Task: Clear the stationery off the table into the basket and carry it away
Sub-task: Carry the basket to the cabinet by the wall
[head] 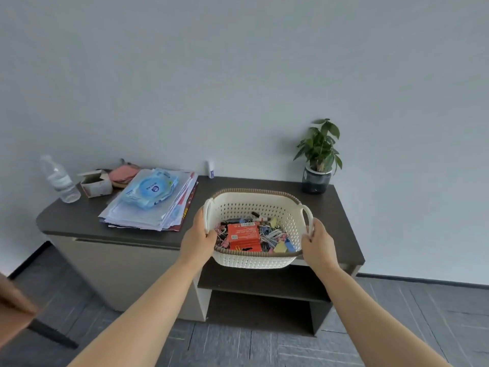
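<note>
At the front edge of the dark, matte counter (pixel 264 186), a cream plastic basket (pixel 254 260) with perforated walls, a brown woven-look rim and two looped handles juts past the lip above an open shelf (pixel 264 283). Whether its base touches the top cannot be told. Inside lies the stationery: an orange cardboard box (pixel 243 235) on a tangle of coloured binder clips (pixel 272 233), with a marker (pixel 260 217) toward the far wall.

Bare counter lies behind and right of the basket, up to a potted plant (pixel 318 157) at the far right corner. Left of it, near but apart, sits a fanned paper stack (pixel 148 207) topped by a blue wipes pack (pixel 150 188). A clear water bottle (pixel 59 180) stands at the rounded left end.

The left grip (pixel 198 238) grasps the left handle, thumb curled over the rim. The right grip (pixel 317 242) clasps the right handle loop. Both forearms stretch forward, nearly straight.
</note>
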`<state>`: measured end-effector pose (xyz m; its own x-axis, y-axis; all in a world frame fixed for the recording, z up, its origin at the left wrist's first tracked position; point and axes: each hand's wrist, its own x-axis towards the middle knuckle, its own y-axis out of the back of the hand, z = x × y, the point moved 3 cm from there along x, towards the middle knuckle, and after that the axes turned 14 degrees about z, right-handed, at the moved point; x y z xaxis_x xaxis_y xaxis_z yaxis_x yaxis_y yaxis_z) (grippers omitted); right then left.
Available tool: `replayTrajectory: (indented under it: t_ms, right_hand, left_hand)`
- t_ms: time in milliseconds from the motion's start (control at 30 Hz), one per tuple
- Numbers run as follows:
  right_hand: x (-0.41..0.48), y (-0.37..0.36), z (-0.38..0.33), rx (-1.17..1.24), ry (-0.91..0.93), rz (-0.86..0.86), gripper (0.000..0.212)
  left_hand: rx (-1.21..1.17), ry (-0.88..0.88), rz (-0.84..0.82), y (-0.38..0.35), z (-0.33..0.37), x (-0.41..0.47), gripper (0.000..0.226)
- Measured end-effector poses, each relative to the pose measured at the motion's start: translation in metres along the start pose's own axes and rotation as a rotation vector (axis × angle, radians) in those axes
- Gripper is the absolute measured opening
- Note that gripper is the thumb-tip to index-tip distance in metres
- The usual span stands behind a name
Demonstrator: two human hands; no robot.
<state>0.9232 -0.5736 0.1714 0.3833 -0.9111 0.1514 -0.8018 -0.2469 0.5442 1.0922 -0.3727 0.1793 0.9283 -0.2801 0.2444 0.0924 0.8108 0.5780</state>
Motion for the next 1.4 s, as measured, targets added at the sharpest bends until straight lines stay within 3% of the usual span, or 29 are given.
replayTrajectory:
  t_ms: [367, 600, 867, 1267, 1400]
  right_hand:
    - [0.155, -0.075, 0.000, -0.019, 0.010, -0.131, 0.043]
    - [0.213, -0.132, 0.014, -0.117, -0.097, -0.189, 0.043]
    - [0.281, -0.179, 0.021, -0.188, -0.243, -0.134, 0.054]
    - [0.325, -0.203, 0.017, -0.273, -0.286, -0.121, 0.065]
    - [0.328, -0.204, 0.013, -0.263, -0.257, -0.083, 0.053]
  left_hand:
    - [-0.033, 0.087, 0.108, -0.090, 0.007, 0.120, 0.053]
    - [-0.040, 0.127, -0.046, -0.149, -0.016, 0.199, 0.054]
    - [-0.105, 0.161, -0.284, -0.221, -0.037, 0.281, 0.055]
    - [-0.115, 0.156, -0.369, -0.250, -0.036, 0.326, 0.058]
    - [-0.083, 0.157, -0.363, -0.250, -0.030, 0.327, 0.059]
